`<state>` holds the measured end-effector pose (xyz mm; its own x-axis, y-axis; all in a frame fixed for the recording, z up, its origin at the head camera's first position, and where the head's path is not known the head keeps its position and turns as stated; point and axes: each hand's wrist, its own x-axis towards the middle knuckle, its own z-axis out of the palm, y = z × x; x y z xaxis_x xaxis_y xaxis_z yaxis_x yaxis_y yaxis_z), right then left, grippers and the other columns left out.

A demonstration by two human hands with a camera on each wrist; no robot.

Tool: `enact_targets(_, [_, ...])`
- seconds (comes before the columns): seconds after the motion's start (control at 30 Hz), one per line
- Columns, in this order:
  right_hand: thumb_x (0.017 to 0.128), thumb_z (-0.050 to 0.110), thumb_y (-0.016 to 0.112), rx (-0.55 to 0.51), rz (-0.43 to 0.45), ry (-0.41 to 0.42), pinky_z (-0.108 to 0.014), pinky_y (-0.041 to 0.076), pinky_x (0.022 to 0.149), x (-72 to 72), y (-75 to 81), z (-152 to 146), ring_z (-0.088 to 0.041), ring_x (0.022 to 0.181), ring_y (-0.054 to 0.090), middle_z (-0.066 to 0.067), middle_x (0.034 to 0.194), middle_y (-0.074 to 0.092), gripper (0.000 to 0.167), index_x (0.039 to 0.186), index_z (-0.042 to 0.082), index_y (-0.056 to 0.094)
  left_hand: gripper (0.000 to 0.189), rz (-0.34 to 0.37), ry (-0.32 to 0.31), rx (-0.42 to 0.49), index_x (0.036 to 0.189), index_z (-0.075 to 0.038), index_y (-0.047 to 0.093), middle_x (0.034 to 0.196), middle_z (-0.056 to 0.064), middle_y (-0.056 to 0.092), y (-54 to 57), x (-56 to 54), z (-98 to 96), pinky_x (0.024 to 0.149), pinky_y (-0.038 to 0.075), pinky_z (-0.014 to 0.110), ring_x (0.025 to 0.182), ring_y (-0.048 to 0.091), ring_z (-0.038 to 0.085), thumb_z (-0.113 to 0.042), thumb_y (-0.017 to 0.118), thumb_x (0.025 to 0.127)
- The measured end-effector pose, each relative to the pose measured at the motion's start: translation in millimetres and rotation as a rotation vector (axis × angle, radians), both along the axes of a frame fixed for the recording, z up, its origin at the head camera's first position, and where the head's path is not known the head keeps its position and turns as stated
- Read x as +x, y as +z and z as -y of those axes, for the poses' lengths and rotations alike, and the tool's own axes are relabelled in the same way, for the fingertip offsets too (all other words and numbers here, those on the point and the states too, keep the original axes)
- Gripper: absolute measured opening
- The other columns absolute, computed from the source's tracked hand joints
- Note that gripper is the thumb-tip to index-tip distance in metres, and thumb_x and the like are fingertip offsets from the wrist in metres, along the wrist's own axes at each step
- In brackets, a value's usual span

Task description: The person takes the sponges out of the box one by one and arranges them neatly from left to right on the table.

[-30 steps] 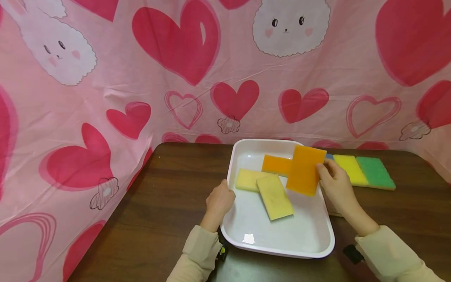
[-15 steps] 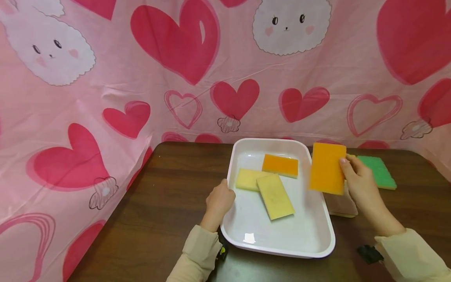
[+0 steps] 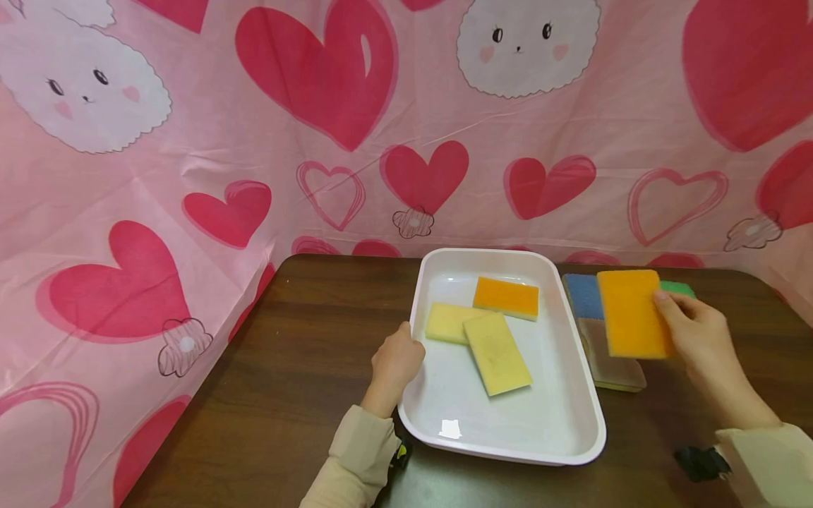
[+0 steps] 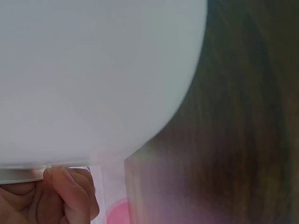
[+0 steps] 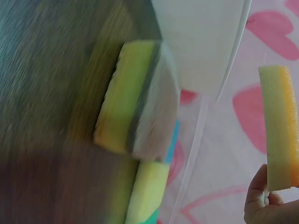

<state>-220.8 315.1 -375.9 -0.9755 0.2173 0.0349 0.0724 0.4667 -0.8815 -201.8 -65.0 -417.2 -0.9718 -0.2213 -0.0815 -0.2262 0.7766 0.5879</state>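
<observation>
An orange-faced sponge (image 3: pixel 635 314) with a pale yellow underside is pinched by its right edge in my right hand (image 3: pixel 705 339). It hangs above the sponges right of the tray, covering part of them in the head view; the right wrist view shows its thickness edge-on. My left hand (image 3: pixel 396 360) grips the left rim of a white rectangular tray (image 3: pixel 508 437). Inside the tray lie an orange sponge (image 3: pixel 506 296) and two pale yellow sponges, one (image 3: pixel 497 353) overlapping the other (image 3: pixel 447 322).
Right of the tray on the dark wooden table (image 3: pixel 305 353) lie a blue sponge (image 3: pixel 581 293), a brownish-grey sponge (image 3: pixel 616 367) and a green sponge (image 3: pixel 678 288), partly hidden. A pink heart-patterned cloth (image 3: pixel 419 106) hangs behind the table.
My right hand has carried the orange sponge rightward, from over the tray to over the sponges beside it. My left hand and the tray have stayed in place.
</observation>
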Motion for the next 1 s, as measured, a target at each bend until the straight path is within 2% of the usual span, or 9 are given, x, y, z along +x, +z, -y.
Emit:
enact_targets(0.23, [0.099,0.041,0.040,-0.045,0.094,-0.014,-0.020,0.051,0.054,0.0,-8.2,-25.2,0.002,0.060,0.053,0.027,0.069,0.047,0.074,0.140,-0.019,0.025,0.027,0.003,0.001,0.001,0.108,-0.005,0.056,0.104,0.019,0.068,-1.1,-0.6,0.1,0.073,0.045,0.051,0.093,0.065,0.037,-0.014,0.043,0.086])
enact_targets(0.33, [0.098,0.045,0.040,-0.049,0.136,-0.022,-0.024,0.052,0.055,-8.0,-22.0,-45.1,-0.001,0.061,0.053,0.023,0.072,0.048,0.078,0.143,-0.015,0.022,0.028,0.002,0.000,0.003,0.109,-0.005,0.056,0.104,0.019,0.068,-0.7,-0.6,0.0,0.072,0.045,0.051,0.092,0.065,0.036,-0.013,0.043,0.086])
enact_targets(0.5, [0.091,0.059,0.042,0.009,0.158,-0.097,-0.027,0.050,0.049,-28.1,-57.6,-78.1,0.000,0.062,0.053,0.021,0.076,0.047,0.088,0.144,-0.010,0.029,0.027,-0.002,-0.002,0.005,0.108,-0.005,0.056,0.103,0.019,0.068,-0.5,0.2,-0.2,0.072,0.045,0.050,0.091,0.065,0.036,-0.013,0.043,0.085])
enact_targets(0.53, [0.091,0.060,0.042,0.017,0.164,-0.112,-0.027,0.050,0.049,-29.4,-60.1,-80.5,-0.001,0.063,0.053,0.014,0.079,0.052,0.088,0.144,-0.009,0.029,0.027,-0.001,-0.002,0.006,0.108,-0.005,0.056,0.103,0.019,0.068,-0.4,0.4,-0.2,0.072,0.045,0.050,0.092,0.065,0.036,-0.013,0.043,0.086])
enact_targets(0.57, [0.090,0.061,0.042,0.030,0.177,-0.133,-0.028,0.049,0.048,-29.9,-62.2,-82.0,-0.001,0.062,0.053,0.016,0.077,0.052,0.086,0.144,-0.005,0.034,0.027,-0.001,-0.003,0.007,0.107,-0.005,0.056,0.103,0.019,0.068,-0.3,0.8,-0.3,0.072,0.045,0.050,0.091,0.065,0.036,-0.013,0.043,0.086])
enact_targets(0.7, [0.096,0.051,0.039,0.104,0.201,-0.113,-0.024,0.048,0.051,-17.0,-48.1,-73.1,-0.002,0.061,0.049,-0.019,0.095,0.058,0.076,0.141,-0.011,0.035,0.028,-0.002,-0.008,0.007,0.109,-0.005,0.055,0.103,0.019,0.068,-0.6,0.8,0.5,0.071,0.045,0.050,0.090,0.064,0.036,-0.013,0.043,0.085])
enact_targets(0.8, [0.099,0.043,0.034,0.154,0.218,-0.084,-0.021,0.046,0.053,-5.3,-34.4,-61.3,0.000,0.060,0.045,-0.039,0.112,0.045,0.073,0.138,-0.019,0.029,0.030,-0.003,-0.010,0.007,0.111,-0.004,0.055,0.104,0.019,0.068,-0.6,0.4,1.1,0.071,0.045,0.051,0.090,0.064,0.036,-0.013,0.043,0.086])
enact_targets(0.93, [0.099,0.043,0.030,0.131,0.271,-0.075,-0.021,0.046,0.054,1.7,-29.3,-56.5,0.002,0.060,0.044,-0.043,0.125,0.035,0.075,0.140,-0.018,0.023,0.030,0.002,-0.010,0.009,0.113,-0.005,0.055,0.105,0.019,0.068,0.4,1.4,0.4,0.071,0.045,0.050,0.090,0.064,0.036,-0.013,0.043,0.086])
enact_targets(1.0, [0.098,0.044,0.030,0.108,0.294,-0.068,-0.022,0.046,0.055,1.3,-31.9,-59.9,0.001,0.061,0.045,-0.043,0.124,0.035,0.076,0.141,-0.018,0.020,0.031,0.004,-0.009,0.010,0.114,-0.005,0.055,0.106,0.019,0.068,0.4,1.5,0.3,0.071,0.045,0.050,0.090,0.064,0.035,-0.013,0.043,0.087])
